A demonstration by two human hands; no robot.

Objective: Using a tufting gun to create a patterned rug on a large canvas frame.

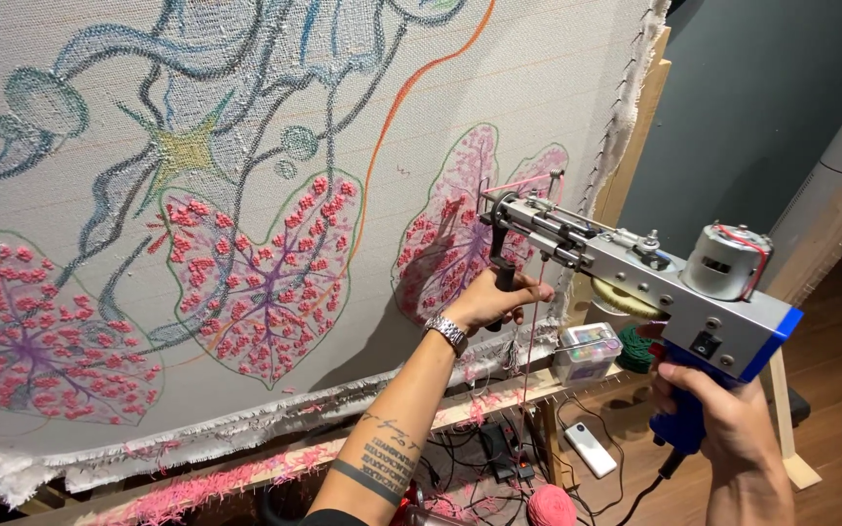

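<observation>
**Spotter:** What did you have in hand at that point?

**Operator:** I had the grey metal tufting gun with the blue plastic rear housing held in both. My right hand was wrapped shut around the blue pistol grip below the back of the gun. My left hand was clenched on the black front handle hanging under the nose.

**Spotter:** And where did the gun lie against the work?

**Operator:** Its long axis ran from low right, at my right hand, up and leftward to the needle tip, which sat at the stretched pale backing cloth. The tip met the pink-and-purple tufted leaf shape nearest the frame edge. So the left hand was the one nearer the cloth; the right trailed well back, off the frame's side.

**Spotter:** Anything crowding you?

**Operator:** A strand of pink yarn dropped straight down from the nose, just beside my left fist, toward a pink yarn ball on the floor. The upright wooden frame post stood close behind the barrel. Under the gun sat a clear plastic box of coloured bits on the lower rail. Below that, black cables and a white remote-like slab lay on the wooden floor.

**Spotter:** Other leaves?

**Operator:** A larger tufted pink leaf sat well left of the tip.
</observation>
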